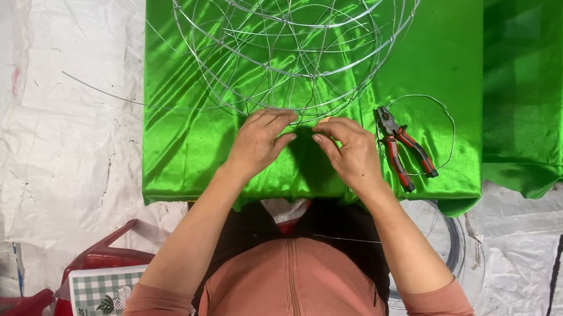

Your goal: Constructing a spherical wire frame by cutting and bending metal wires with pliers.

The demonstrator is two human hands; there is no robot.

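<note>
Wire frame [283, 35], light, springy and easily bent, sits at the worktop's [173, 158] far edge; left hand [258, 140] and right hand [351, 153] pinch its near rim, fingers curled shut (best gripped at crossings). Pliers [402, 148] lie toward the right edge.

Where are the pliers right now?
In the head view, the red-handled pliers lie on the green satin cloth, just to the right of the right hand, inside a loose wire loop near the wire frame.

Green satin-covered table [446, 64] bears a wire frame [280, 31] and pliers [402, 148].
</note>
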